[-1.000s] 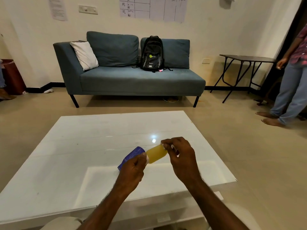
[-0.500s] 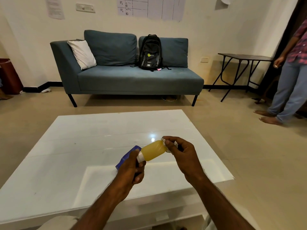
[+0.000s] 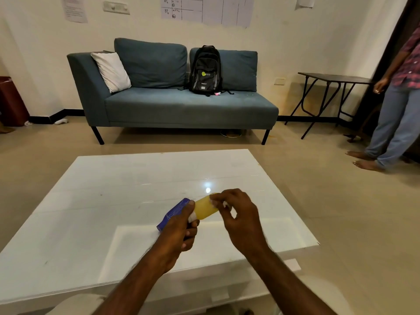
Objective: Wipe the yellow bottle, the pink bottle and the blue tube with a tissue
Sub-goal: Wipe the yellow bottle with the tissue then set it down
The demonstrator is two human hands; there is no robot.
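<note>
A small yellow bottle [image 3: 205,209] with a white cap is held sideways above the white table [image 3: 95,201]. My left hand [image 3: 179,230] grips its cap end. My right hand [image 3: 238,214] pinches a white tissue [image 3: 223,204] against the bottle's far end; only scraps of the tissue show between the fingers. The blue tube [image 3: 175,212] lies on the table just behind my left hand, partly hidden by it. No pink bottle is in view.
A blue sofa [image 3: 181,105] with a black backpack [image 3: 205,69] and a white cushion stands beyond the table. A dark folding table [image 3: 334,78] is at the right wall. A person [image 3: 395,98] stands barefoot at the far right.
My right hand has slid with the tissue along the yellow bottle toward my left hand, covering more of it. The bottle has turned slightly in my left hand. The view has shifted a little.
</note>
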